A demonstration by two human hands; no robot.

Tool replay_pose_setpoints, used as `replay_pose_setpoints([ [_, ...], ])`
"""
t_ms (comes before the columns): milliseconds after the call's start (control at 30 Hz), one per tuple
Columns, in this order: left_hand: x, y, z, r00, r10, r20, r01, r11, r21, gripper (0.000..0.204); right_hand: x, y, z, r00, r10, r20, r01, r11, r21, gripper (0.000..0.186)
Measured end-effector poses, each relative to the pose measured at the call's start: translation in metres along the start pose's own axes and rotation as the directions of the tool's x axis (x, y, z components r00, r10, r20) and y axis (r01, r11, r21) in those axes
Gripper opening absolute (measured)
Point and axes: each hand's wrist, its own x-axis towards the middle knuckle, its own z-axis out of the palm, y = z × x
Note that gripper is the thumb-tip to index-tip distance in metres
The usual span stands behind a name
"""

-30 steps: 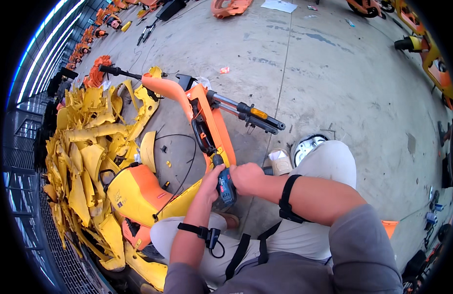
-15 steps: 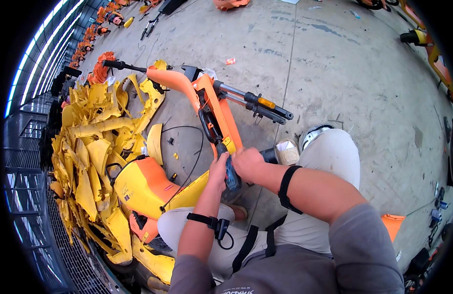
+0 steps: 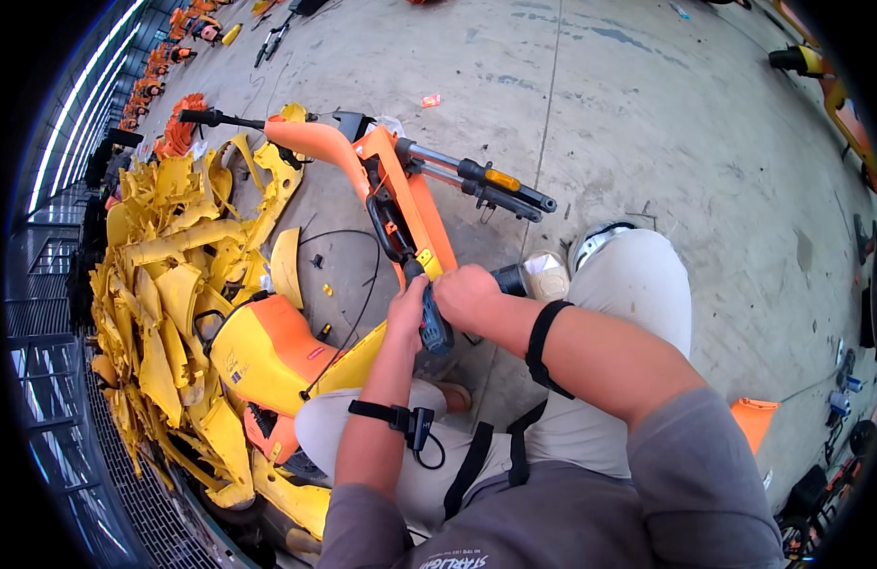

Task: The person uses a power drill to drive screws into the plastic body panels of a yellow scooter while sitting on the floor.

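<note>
Concrete floor [image 3: 666, 123]: grey, stained, spreading far and right; it serves as my workbench, which is why everything lies flat on it.

Heap of yellow plastic panels [image 3: 173, 284]: piled at the left beside a metal grating [image 3: 49, 446], well apart from my hands, seemingly stacked there to stay out of the way.

Orange scooter frame [image 3: 415, 213]: lies on its side in the middle, steering column slanting from far left towards me, dark handlebar grips [image 3: 514, 194] pointing right. I judge it is laid over so that the column's lower end faces my lap.

Yellow-and-orange body shell [image 3: 267, 351]: rests near left, against my left knee, a thin black cable looping over it.

My legs in pale trousers [image 3: 637, 294]: folded on either side of the column's near end, bracing the work between them.

Right hand [image 3: 467, 296]: fingers pressed together round the grip of a dark-blue power driver [image 3: 434, 332], whose nose meets the near end of the orange column. The driver sits just in front of my lap, between both hands.

Left hand [image 3: 407, 308]: wrapped against the driver's left side, touching it, apparently steadying the tool; I cannot tell how tightly it closes.

Black wrist straps [image 3: 543, 346]: one on each forearm.
</note>
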Motion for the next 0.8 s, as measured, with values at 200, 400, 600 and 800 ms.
replay_pose_setpoints([
  [200,-0.001,0.005,0.002,1.0,-0.028,-0.003,0.028,0.999,-0.015,0.033,0.001,0.0,-0.006,0.999,0.021,0.048,-0.022,1.0,0.004,0.023],
  [400,-0.006,0.011,0.006,0.999,-0.052,-0.016,0.052,0.999,0.017,0.034,-0.001,-0.001,-0.01,0.999,0.01,0.047,-0.009,1.0,-0.006,0.024],
  [600,-0.005,0.011,0.004,0.998,-0.058,-0.013,0.058,0.998,0.019,0.034,-0.001,-0.001,-0.009,0.999,0.006,0.052,-0.006,1.0,0.004,0.022],
  [800,0.003,0.008,-0.001,0.998,-0.055,-0.023,0.056,0.996,0.065,0.035,0.0,0.0,-0.008,0.998,-0.004,0.055,0.003,1.0,0.008,0.021],
])
